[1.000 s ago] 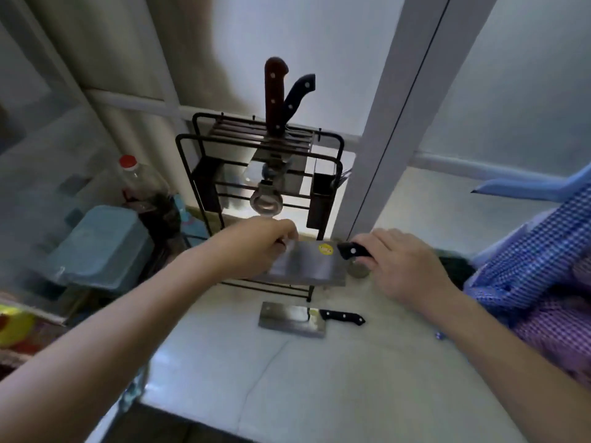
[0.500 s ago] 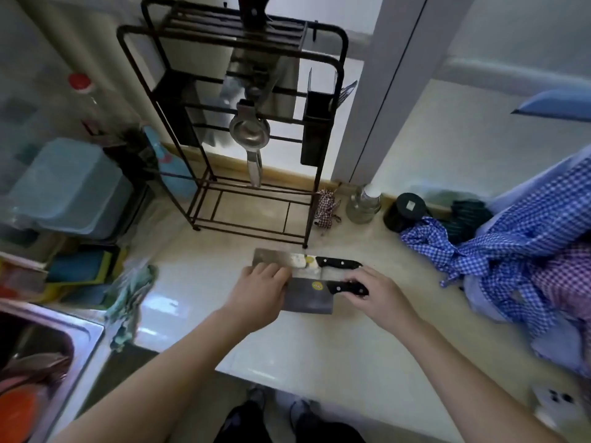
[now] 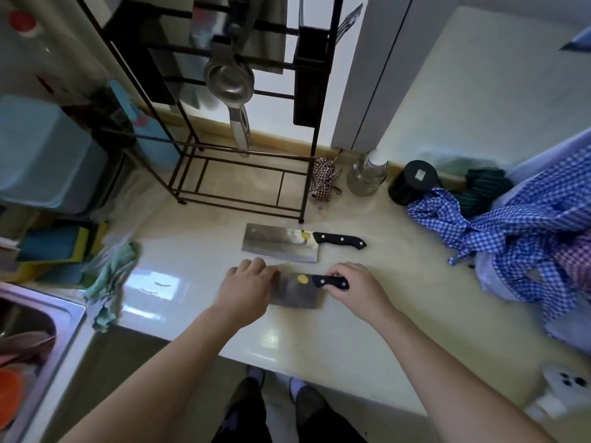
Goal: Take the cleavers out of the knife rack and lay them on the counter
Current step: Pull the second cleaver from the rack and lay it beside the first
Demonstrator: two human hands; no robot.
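Note:
One cleaver (image 3: 279,247) with a black handle and a yellow sticker lies flat on the pale counter (image 3: 367,330), just in front of the black wire knife rack (image 3: 243,174). A second cleaver (image 3: 299,290) of the same kind lies on the counter nearer to me. My left hand (image 3: 248,287) rests on the far end of its blade. My right hand (image 3: 355,286) grips its black handle. The top of the rack is cut off by the frame.
A metal squeezer (image 3: 232,81) hangs in the rack. A steel cup (image 3: 367,177), a black jar (image 3: 412,182) and checked cloths (image 3: 518,241) sit to the right. A blue bin (image 3: 41,155), a rag (image 3: 112,279) and a sink (image 3: 28,340) lie left. A phone (image 3: 566,385) rests at the lower right.
Both hands carried the second cleaver down from in front of the rack and set it on the counter, nearer to me than the first. My view tilted downward.

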